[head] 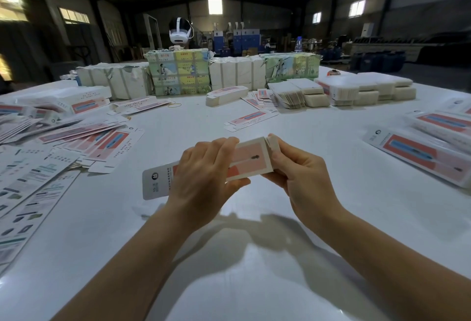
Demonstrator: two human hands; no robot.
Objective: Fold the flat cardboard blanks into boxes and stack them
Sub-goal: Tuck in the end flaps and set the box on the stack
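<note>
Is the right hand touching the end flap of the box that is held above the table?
Touching. In the head view, the right hand has its fingertips on the end flap of the box.

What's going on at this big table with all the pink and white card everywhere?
A person is folding a long white and pink cardboard box, held above the white table. The left hand grips its middle while the right hand works the end flap. Loose flat pink and white blanks lie fanned out on the left, finished boxes sit on the right, and wrapped bundles line the far edge. Someone wearing a white headset is behind those bundles.
</note>
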